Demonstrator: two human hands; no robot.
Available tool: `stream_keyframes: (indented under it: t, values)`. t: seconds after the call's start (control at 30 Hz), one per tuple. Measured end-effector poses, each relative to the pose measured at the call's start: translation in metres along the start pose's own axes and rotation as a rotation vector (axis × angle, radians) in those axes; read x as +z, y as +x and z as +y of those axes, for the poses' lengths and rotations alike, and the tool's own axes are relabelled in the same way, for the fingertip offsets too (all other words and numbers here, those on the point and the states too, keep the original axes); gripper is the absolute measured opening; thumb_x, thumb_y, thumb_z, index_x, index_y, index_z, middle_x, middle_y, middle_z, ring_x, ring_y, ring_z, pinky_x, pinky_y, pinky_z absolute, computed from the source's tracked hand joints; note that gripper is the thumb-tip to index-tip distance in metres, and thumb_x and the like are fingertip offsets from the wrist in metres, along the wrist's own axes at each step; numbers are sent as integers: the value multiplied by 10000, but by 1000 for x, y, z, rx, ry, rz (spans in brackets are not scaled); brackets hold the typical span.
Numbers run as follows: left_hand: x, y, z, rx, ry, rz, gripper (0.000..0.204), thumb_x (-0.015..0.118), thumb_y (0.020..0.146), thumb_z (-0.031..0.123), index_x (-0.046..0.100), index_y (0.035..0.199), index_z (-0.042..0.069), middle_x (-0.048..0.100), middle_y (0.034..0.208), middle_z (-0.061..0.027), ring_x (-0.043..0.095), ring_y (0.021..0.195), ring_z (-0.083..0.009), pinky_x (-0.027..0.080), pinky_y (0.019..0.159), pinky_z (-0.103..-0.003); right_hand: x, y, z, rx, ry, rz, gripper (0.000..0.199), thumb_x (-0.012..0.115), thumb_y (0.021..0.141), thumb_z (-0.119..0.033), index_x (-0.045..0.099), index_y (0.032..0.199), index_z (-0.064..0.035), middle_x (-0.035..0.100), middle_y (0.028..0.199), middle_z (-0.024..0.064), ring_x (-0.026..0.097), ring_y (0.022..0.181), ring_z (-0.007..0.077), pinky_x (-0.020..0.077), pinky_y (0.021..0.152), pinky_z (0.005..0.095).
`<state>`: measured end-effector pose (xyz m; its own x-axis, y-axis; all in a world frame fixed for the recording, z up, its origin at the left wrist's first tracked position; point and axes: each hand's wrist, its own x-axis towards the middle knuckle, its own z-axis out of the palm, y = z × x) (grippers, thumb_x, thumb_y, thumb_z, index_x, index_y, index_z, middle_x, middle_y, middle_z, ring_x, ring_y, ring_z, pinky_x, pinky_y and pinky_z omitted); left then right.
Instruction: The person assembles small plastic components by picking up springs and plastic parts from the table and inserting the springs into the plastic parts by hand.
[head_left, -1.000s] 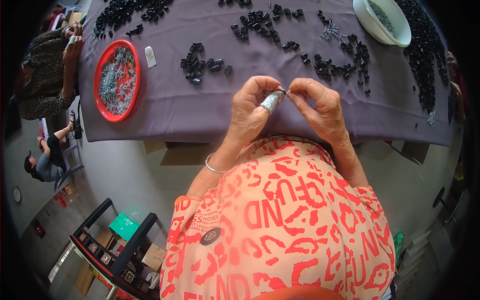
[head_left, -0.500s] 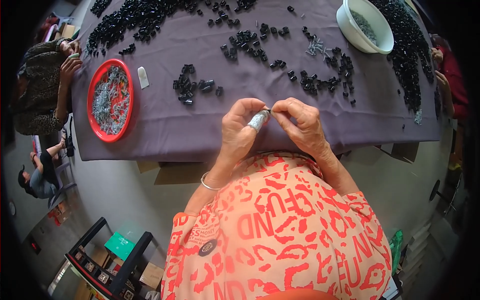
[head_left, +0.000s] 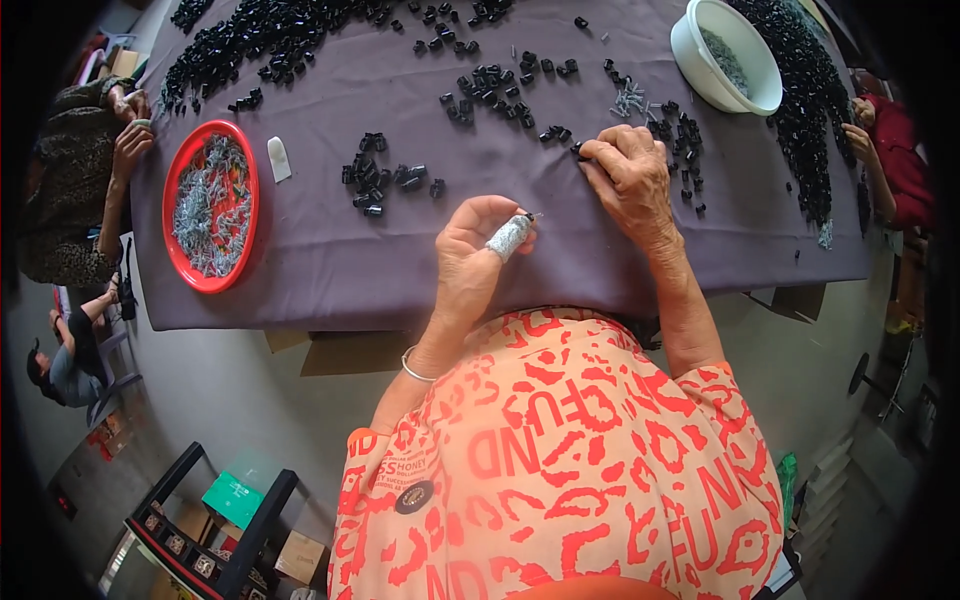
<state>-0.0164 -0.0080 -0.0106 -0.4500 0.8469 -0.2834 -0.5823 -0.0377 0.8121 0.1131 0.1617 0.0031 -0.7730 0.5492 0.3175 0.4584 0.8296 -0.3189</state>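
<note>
My left hand (head_left: 468, 242) is closed in a pinch above the front part of the table. A grey-white wrapping (head_left: 510, 237) covers its thumb. A small dark piece with a thin pale end (head_left: 533, 215) pokes out from its fingertips; its kind is too small to make out. Farther off and to the right, my right hand (head_left: 638, 185) has its thumb and forefinger closed on a small black cylindrical piece (head_left: 577, 149). Just left of these fingertips lie more black cylindrical pieces (head_left: 555, 133). A loose cluster of the same pieces (head_left: 372, 180) sits left of my left hand.
A red oval tray (head_left: 253, 190) of small grey pieces stands at the left, beside a white flat piece (head_left: 279, 158). A white bowl (head_left: 690, 65) holds grey bits at the far right. Large black heaps (head_left: 240, 60) line the far side. People sit at both table ends.
My right hand has left my left fingertips and reached forward and right to the black pieces. The left hand stays nearly in place, keeping its pinch.
</note>
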Motion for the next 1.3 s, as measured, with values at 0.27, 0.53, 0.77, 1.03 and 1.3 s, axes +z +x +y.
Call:
stream_keyframes:
  t: [0.27,0.53,0.77,1.03,1.3]
  values:
    - [-1,2,-1,0,-31,14,190,624,856,6,557,1034,-1,646,933,-77,642,807,-146,550,739,-293,-3,-11,-4,106,447,118,193,676,751,32,641,930,-33,640,869,74,619,773,162,486,709,271]
    - [-1,2,-1,-3,-14,5,188,626,855,4,556,1030,-6,648,925,-79,641,796,-143,541,742,-279,-4,-18,-16,241,604,73,196,671,750,27,629,928,-43,636,865,82,625,802,197,482,722,287]
    - [-2,1,0,-13,-17,12,187,623,856,2,555,1031,-6,651,922,-88,645,794,-148,542,738,-280,-11,-12,-12,82,89,125,139,663,750,-11,625,878,-45,609,855,78,575,836,243,446,755,345]
    - [-3,2,1,-14,45,11,182,612,859,-9,553,1031,-8,652,918,-96,645,796,-147,542,736,-278,-18,-11,24,236,146,218,99,639,782,9,627,873,-28,604,819,68,569,730,189,464,681,299]
    - [0,4,0,-29,37,33,174,609,861,-11,553,1026,-9,655,906,-101,644,794,-146,540,735,-277,-10,5,12,160,22,-60,155,663,783,-150,622,900,-57,591,857,48,553,870,245,421,784,370]
